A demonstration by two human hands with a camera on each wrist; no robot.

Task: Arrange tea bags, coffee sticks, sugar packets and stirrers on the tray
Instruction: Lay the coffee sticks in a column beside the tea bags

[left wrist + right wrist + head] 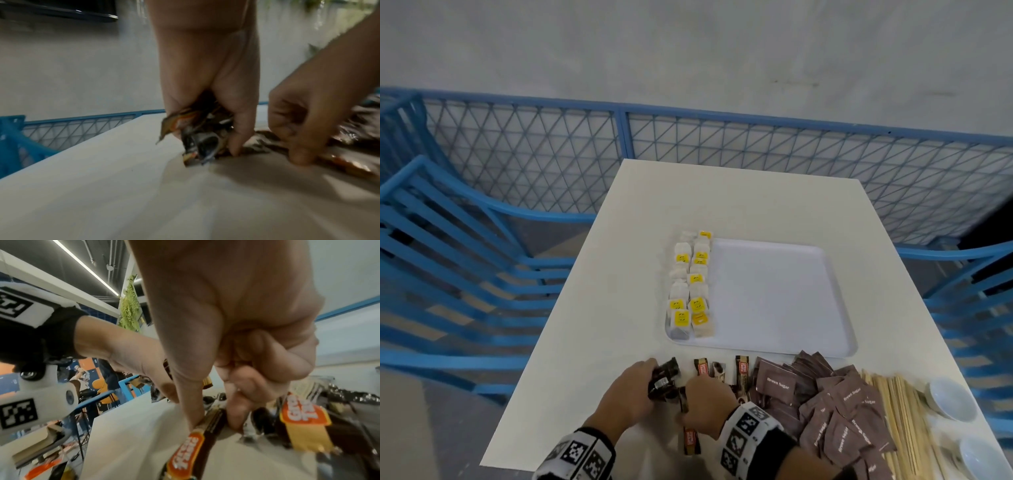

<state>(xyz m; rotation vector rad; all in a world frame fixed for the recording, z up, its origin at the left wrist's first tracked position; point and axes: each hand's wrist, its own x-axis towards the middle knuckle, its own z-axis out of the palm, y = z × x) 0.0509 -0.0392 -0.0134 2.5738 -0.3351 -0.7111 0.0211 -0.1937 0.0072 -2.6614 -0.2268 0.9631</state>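
A white tray (774, 301) lies mid-table, with tea bags (690, 284) in two columns along its left side. Near the table's front edge my left hand (645, 380) grips a bundle of dark coffee sticks (664, 378), which the left wrist view shows bunched in the fingers (201, 139). Close beside it, my right hand (690, 402) pinches one coffee stick (185, 451) between thumb and forefinger, low over the table. More coffee sticks (741, 368) lie loose in front of the tray. Brown sugar packets (835, 411) and wooden stirrers (897, 421) are heaped to the right.
Two white bowls (948, 399) (986, 459) stand at the table's right front corner. Blue chairs (448, 260) and a blue mesh fence (619, 147) surround the white table (592, 325). The tray's middle and right parts are bare.
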